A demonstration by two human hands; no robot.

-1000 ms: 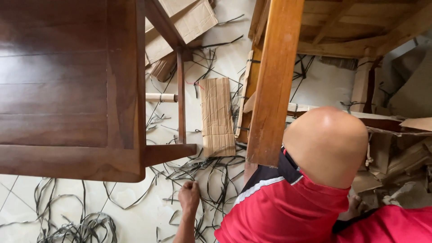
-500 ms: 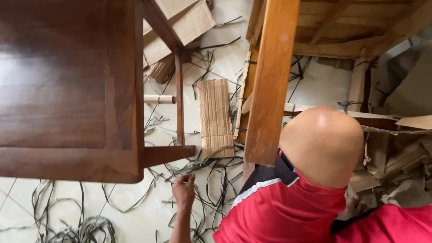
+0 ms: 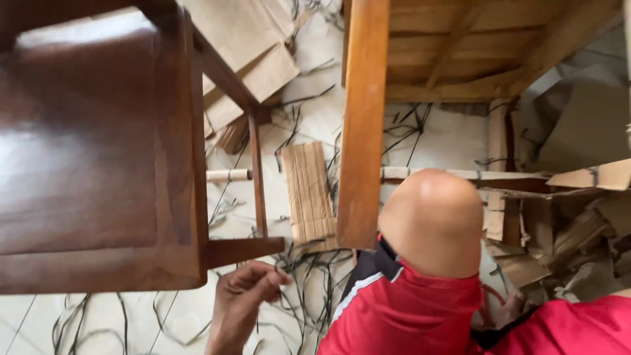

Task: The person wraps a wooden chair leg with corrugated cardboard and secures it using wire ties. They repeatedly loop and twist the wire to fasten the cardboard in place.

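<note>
My left hand (image 3: 244,297) comes up from the bottom edge, just below the end of a dark wooden chair's (image 3: 98,151) lower rail (image 3: 244,250). Its fingers are drawn together, pinching a thin black strap (image 3: 299,263) out of the tangle on the floor. My right hand is out of view. Close on the right crouches another person in a red shirt (image 3: 407,315), head bent down over the floor. That person's hand (image 3: 509,309) rests low near the cardboard pile.
A lighter wooden leg (image 3: 361,118) of a second piece of furniture (image 3: 473,46) stands between the chair and the person. A flat cardboard strip (image 3: 307,190) lies on the pale floor, with more cardboard (image 3: 250,59) behind and a heap (image 3: 559,223) at right. Loose black straps (image 3: 85,322) litter the floor.
My left hand has shifted slightly left and up toward the chair rail's end, and its fingers have closed together. The view has moved nearer to the chair and the crouching person.
</note>
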